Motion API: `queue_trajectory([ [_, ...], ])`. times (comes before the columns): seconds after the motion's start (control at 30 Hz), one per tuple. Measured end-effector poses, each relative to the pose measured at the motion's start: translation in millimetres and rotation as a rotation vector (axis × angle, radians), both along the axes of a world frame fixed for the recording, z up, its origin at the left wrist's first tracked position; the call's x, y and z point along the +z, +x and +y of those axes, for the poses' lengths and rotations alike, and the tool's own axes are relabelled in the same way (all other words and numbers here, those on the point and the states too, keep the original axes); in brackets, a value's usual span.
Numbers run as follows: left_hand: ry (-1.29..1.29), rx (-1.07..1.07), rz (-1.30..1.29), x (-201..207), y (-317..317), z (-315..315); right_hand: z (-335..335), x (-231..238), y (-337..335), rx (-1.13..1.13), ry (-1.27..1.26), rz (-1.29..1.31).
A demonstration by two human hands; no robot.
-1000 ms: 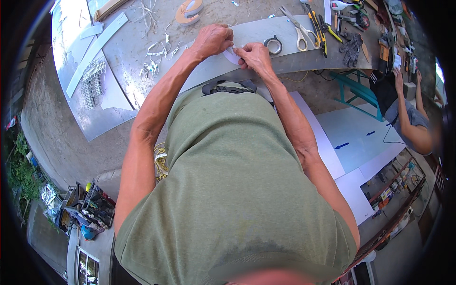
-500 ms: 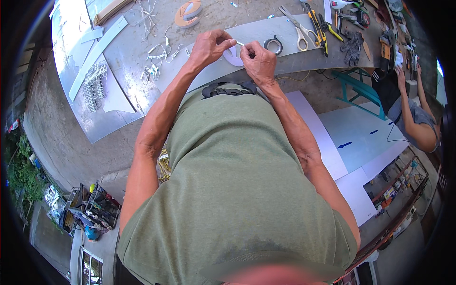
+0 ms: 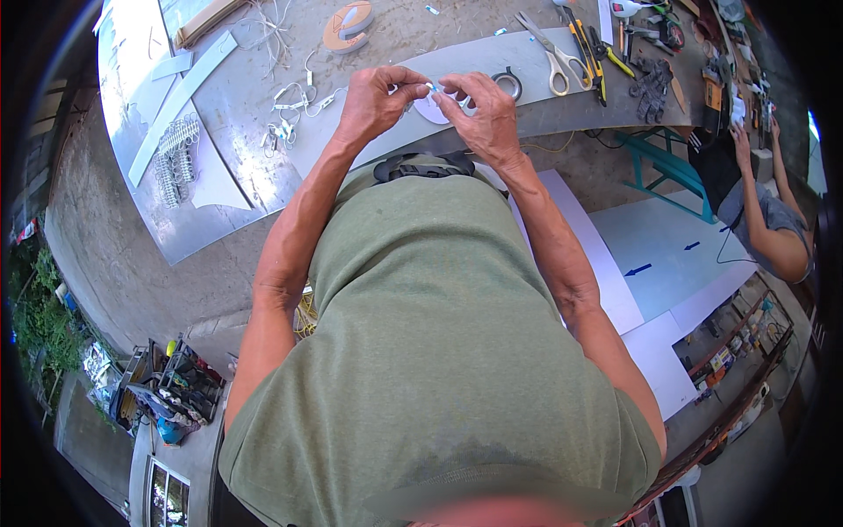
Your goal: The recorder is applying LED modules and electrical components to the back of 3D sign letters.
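Over the workbench, my left hand (image 3: 371,104) pinches a small white-and-blue piece (image 3: 432,88) between thumb and fingertips. Meeting it from the other side, my right hand (image 3: 485,114) has its thumb and forefinger closed on the same piece. Its exact kind is too small to make out. Below the fingers lies a pale lilac-white flat piece (image 3: 430,111), partly covered by my hands. A roll of black tape (image 3: 507,83) rests just beyond my right hand. To the left of my left hand sit small white modules on thin wires (image 3: 294,97).
Scissors (image 3: 555,66), a yellow-and-black cutter (image 3: 587,53), pliers (image 3: 615,54) and dark gloves (image 3: 652,88) lie to the right. An orange-faced curved letter (image 3: 348,26) stands farther back. White strips (image 3: 180,105) and coiled module strings (image 3: 177,149) are at left. Another person (image 3: 768,220) works at far right.
Both hands have come slightly nearer to me and the right has opened its curl into a fingertip pinch. Blue now shows on the small piece between them.
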State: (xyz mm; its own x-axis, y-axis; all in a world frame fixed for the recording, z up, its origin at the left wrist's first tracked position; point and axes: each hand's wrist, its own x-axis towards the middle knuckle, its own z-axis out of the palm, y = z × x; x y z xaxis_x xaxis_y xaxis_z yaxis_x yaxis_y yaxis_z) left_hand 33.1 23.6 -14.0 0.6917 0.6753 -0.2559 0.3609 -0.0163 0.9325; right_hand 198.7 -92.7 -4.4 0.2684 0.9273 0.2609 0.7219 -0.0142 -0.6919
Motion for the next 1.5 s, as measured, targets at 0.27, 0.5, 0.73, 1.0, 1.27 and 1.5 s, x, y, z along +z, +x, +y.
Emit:
queue_trajectory([
  [0.27,0.339,-0.036,0.055,12.0,1.8,-5.8,5.3,11.2,6.1,0.065,-0.197,0.226],
  [0.5,0.405,-0.119,-0.024,10.6,0.3,-5.2,1.6,-0.2,16.6,0.074,-0.416,0.528],
  [0.73,0.260,-0.104,0.037,4.5,-0.6,-4.6,5.4,3.9,15.8,0.010,-0.501,0.717],
  [1.0,0.231,-0.080,0.135,-0.6,-4.2,18.4,3.9,-37.6,57.5,-0.303,-0.260,0.068],
  [1.27,0.526,-0.436,0.336,-22.1,19.9,39.4,-9.4,-25.0,1.8,-0.070,-0.412,0.479],
  [1.5,0.571,-0.601,0.338,-41.1,42.3,43.6,-17.7,-57.7,-6.1,-0.178,-0.444,0.684],
])
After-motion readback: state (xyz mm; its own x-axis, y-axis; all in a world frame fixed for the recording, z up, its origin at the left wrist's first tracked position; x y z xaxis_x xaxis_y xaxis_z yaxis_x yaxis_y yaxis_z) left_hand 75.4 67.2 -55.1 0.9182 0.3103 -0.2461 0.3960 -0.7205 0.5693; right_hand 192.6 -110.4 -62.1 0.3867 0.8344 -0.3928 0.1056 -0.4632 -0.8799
